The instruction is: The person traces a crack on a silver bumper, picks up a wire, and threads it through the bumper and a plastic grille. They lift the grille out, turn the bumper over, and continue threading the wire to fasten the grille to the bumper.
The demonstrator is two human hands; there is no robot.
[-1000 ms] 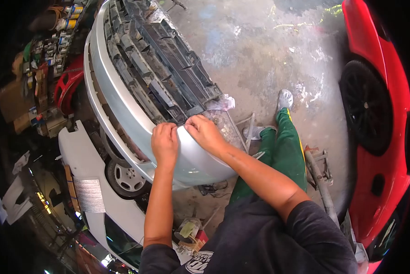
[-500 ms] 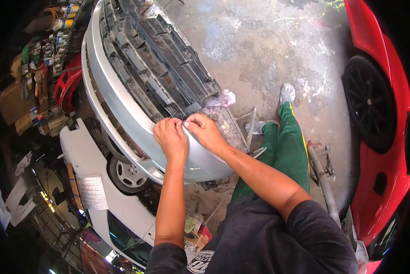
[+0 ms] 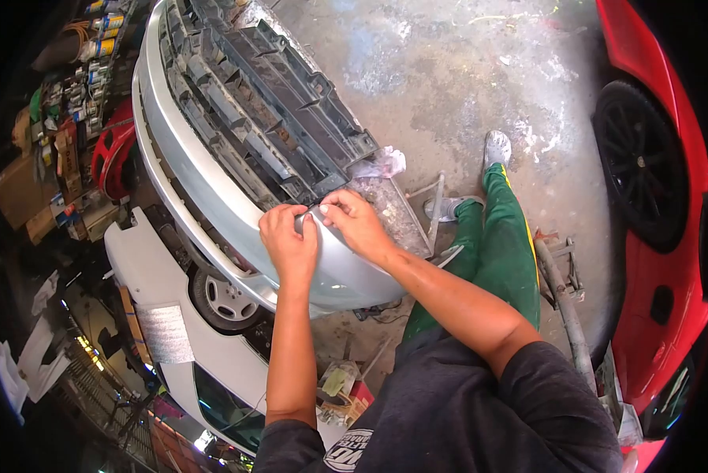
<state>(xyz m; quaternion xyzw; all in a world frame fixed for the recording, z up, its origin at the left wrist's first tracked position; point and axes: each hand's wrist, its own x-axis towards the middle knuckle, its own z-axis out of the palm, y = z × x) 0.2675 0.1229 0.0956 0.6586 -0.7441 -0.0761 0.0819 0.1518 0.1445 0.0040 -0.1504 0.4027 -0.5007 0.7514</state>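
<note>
A silver car bumper [image 3: 340, 272] lies in front of me, its curved end toward my body. Black ribbed plastic [image 3: 247, 130] fills its inner side. My left hand [image 3: 288, 243] is at the bumper's upper edge, thumb and fingers closed together around a small dark bit. Right beside it, my right hand [image 3: 354, 227] pinches at the same spot, thumb against the bent index finger. The fingers mostly hide the dark bit, and I cannot tell what it is.
A crumpled pinkish-white plastic bag [image 3: 384, 163] lies by the bumper, near a metal stand [image 3: 436, 211]. To the right stands a red car [image 3: 646, 335]; at left is a white car [image 3: 161, 276]. Cans [image 3: 102, 47] line a cluttered shelf. A pole [image 3: 565, 319] leans beside my legs.
My fingers have shifted slightly at the bumper edge, the left thumb and index finger now farther apart. The whole view has moved a little.
</note>
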